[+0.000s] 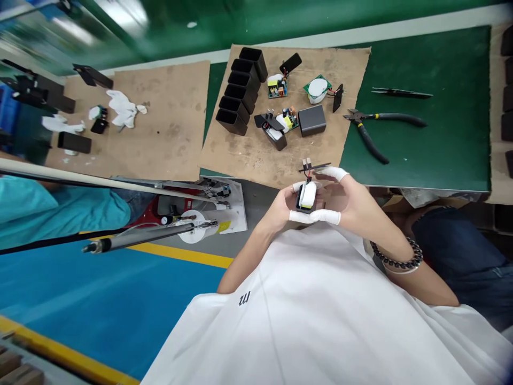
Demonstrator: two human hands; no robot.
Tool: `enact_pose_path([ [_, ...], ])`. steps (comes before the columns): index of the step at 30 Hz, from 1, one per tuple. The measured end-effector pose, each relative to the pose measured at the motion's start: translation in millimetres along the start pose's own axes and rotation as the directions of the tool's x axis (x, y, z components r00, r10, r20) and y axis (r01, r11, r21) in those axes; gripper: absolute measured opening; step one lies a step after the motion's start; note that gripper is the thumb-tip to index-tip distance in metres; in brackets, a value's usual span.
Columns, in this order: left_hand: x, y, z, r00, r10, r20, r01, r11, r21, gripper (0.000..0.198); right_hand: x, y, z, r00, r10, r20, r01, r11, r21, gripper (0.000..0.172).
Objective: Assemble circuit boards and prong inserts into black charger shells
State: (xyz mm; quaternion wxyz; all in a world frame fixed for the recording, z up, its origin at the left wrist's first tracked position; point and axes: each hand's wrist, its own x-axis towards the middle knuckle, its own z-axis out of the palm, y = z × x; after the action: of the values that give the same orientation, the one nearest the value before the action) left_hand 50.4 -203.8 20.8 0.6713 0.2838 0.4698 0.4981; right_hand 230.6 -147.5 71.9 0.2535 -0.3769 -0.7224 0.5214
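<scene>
Case (pixel 304 209) with a white-wrapped board (pixel 308 193) inside sits between two hands, just off the near edge of the bench (pixel 452 144). The left hand (pixel 282 206) has its grip clamped on the case. The right hand (pixel 347 197) has its thumb along the near side and fingers by the lid (pixel 320 167); whether that grip is closed on anything, I cannot tell. White covers (pixel 335 173) sit on the fingertips. On the cardboard (pixel 240 155) ahead stands a row of black shells (pixel 240 92), with loose boards (pixel 278 86) and a grey shell (pixel 312 121) to their right. Beyond the cardboard's right edge lie pliers (pixel 372 116), handles spread, and tweezers (pixel 402 93).
</scene>
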Motion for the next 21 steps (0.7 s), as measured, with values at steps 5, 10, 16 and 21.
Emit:
enact_pose_path([
  [5, 3.9, -5.6, 3.8, 0.998, 0.038, 0.043, -0.037, 0.999, -0.024, 0.092, -5.3, -5.3, 2.9, 0.986, -0.047, -0.157, 0.048, 0.999, 0.002, 0.059],
  [10, 3.8, -9.4, 0.5, 0.989, 0.112, 0.096, -0.113, 0.993, 0.009, 0.098, -5.6, -7.0, 4.8, 0.967, -0.198, -0.159, 0.182, 0.977, -0.112, 0.051],
  [16, -0.7, -10.4, -1.4, 0.977, 0.162, 0.139, -0.172, 0.983, 0.062, 0.097, -7.1, -6.9, -3.3, 0.941, -0.321, -0.108, 0.289, 0.927, -0.238, 0.048],
  [21, -14.6, 12.7, 6.8, 0.944, 0.262, 0.199, -0.297, 0.939, 0.175, 0.085, -15.7, -5.5, -5.1, 0.869, -0.473, -0.143, 0.436, 0.871, -0.227, 0.064],
])
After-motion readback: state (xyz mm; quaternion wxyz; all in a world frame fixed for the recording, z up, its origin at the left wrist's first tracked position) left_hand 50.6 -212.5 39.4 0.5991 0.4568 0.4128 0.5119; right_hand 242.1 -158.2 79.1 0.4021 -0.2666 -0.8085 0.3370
